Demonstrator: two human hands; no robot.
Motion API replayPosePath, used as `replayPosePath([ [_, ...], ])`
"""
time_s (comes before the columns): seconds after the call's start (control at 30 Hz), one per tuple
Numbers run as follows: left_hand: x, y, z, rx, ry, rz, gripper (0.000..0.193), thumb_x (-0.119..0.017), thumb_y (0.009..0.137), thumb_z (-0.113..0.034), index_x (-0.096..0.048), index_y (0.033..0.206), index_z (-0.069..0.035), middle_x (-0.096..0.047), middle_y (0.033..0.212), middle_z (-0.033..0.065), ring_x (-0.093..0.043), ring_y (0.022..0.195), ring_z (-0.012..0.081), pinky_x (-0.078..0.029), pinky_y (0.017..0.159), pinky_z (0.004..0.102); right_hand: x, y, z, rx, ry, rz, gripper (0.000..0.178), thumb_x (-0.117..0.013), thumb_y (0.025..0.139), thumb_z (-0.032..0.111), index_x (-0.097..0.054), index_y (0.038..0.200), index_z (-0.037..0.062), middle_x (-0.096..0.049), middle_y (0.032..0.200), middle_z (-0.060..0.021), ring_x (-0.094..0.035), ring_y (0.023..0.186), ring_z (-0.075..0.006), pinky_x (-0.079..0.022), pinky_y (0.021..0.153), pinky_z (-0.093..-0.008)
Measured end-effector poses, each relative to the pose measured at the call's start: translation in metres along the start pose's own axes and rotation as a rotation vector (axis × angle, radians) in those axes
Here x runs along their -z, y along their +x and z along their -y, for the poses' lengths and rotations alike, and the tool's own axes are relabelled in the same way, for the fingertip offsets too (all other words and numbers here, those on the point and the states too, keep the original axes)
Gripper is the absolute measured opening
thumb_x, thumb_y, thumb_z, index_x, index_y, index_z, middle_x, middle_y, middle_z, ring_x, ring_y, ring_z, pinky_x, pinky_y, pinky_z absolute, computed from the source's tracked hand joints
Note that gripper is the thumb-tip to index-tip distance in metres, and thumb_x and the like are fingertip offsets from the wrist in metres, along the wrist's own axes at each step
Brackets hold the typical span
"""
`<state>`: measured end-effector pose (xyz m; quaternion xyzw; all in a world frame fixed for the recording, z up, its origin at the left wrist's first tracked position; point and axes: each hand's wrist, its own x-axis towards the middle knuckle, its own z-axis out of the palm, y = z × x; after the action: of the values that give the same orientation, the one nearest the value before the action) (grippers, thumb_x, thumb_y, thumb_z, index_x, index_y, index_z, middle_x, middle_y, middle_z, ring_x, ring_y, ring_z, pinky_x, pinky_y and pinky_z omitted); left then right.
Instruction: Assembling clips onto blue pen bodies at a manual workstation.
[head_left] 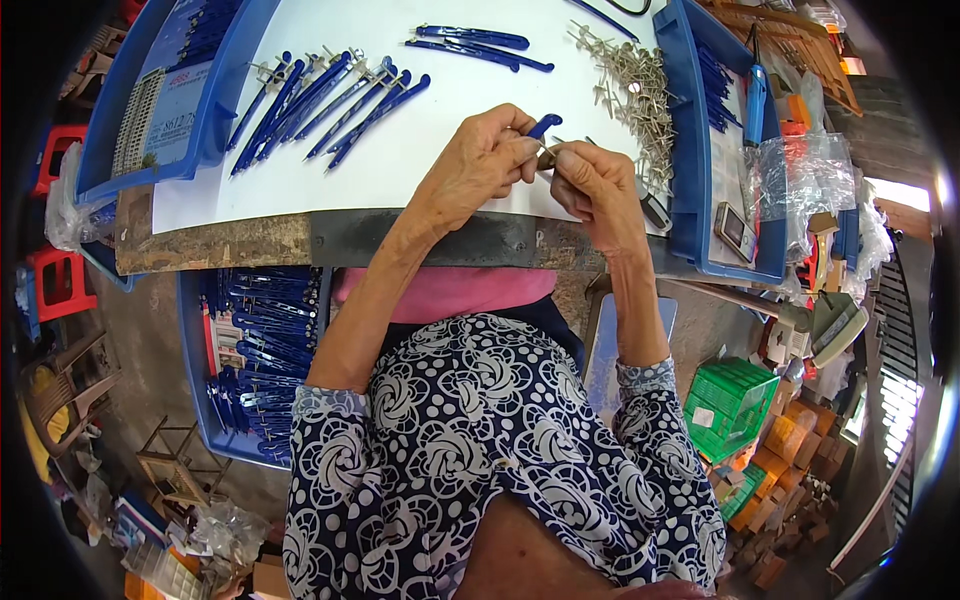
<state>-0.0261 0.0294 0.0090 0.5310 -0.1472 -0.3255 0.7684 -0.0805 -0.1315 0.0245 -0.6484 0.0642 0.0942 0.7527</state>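
Both my hands meet above the white sheet (390, 195) near the table's front edge. My left hand (478, 168) pinches a slim blue piece; its rounded end (546, 125) sticks out past the fingers, the rest being hidden. My right hand (602, 188) is closed at the fingertips on a small metal part (546, 158), close against the blue piece. Whether the two are joined I cannot tell. To the left lie several blue pieces (325, 105), many with silver fittings at the top. More blue pieces (480, 45) lie farther back. A heap of small silver fittings (640, 105) is at the right.
Blue trays flank the sheet, one at left (205, 125) and one at right (690, 190) holding blue pieces and a phone (735, 232). Below the table edge, another blue tray (190, 330) is full of blue pieces. A green crate (730, 410) stands at lower right.
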Motion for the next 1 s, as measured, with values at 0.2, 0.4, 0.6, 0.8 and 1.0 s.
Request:
replayPosePath([
  [0.2, 0.002, -0.001, 0.003, -0.055, -0.146, 0.053, 0.025, -0.046, 0.088, -0.011, -0.043, 0.108, 0.003, -0.057, 0.077, 0.0120, -0.049, 0.057, 0.0095, -0.043, 0.051, 0.0204, -0.002, 0.000, 0.003, 0.109, -0.158, -0.124, 0.020, -0.055, 0.085, 0.015, -0.061, 0.088, -0.0041, -0.046, 0.053, 0.0002, -0.035, 0.044, -0.0036, -0.021, 0.039, -0.0173],
  [0.4, 0.003, -0.006, 0.002, -0.027, -0.165, 0.058, 0.028, -0.046, 0.087, -0.010, -0.040, 0.110, 0.003, -0.059, 0.080, 0.0169, -0.059, 0.061, 0.0162, -0.052, 0.055, 0.0272, 0.000, -0.001, 0.004, 0.192, -0.405, -0.195, 0.016, -0.056, 0.084, 0.012, -0.061, 0.086, -0.0032, -0.048, 0.054, 0.0007, -0.041, 0.047, -0.0049, -0.030, 0.042, -0.0190],
  [0.6, 0.000, -0.009, -0.005, -0.037, -0.176, 0.071, 0.031, -0.048, 0.087, -0.012, -0.039, 0.112, 0.002, -0.059, 0.076, 0.0175, -0.059, 0.055, 0.0170, -0.052, 0.049, 0.0271, -0.001, -0.006, 0.005, 0.339, -0.752, -0.209, 0.013, -0.056, 0.083, 0.011, -0.060, 0.086, -0.0016, -0.051, 0.056, -0.0016, -0.045, 0.048, -0.0066, -0.035, 0.044, -0.0214],
  [0.8, 0.000, -0.009, -0.009, -0.050, -0.146, 0.109, 0.027, -0.048, 0.087, -0.017, -0.048, 0.105, 0.004, -0.060, 0.071, 0.0145, -0.058, 0.050, 0.0145, -0.050, 0.044, 0.0245, 0.000, -0.009, 0.007, 0.466, -1.000, -0.171, 0.011, -0.057, 0.081, 0.008, -0.059, 0.086, -0.0006, -0.052, 0.057, -0.0072, -0.045, 0.046, -0.0109, -0.036, 0.044, -0.0256],
  [1.0, 0.002, -0.008, -0.012, -0.077, -0.068, 0.159, 0.028, -0.043, 0.090, -0.020, -0.055, 0.096, 0.004, -0.061, 0.070, 0.0118, -0.056, 0.051, 0.0106, -0.036, 0.034, 0.0175, -0.004, -0.011, 0.016, 0.472, -1.031, -0.116, 0.006, -0.057, 0.079, 0.010, -0.058, 0.077, 0.0035, -0.049, 0.051, -0.0118, -0.048, 0.043, -0.0254, -0.037, 0.044, -0.0322],
])
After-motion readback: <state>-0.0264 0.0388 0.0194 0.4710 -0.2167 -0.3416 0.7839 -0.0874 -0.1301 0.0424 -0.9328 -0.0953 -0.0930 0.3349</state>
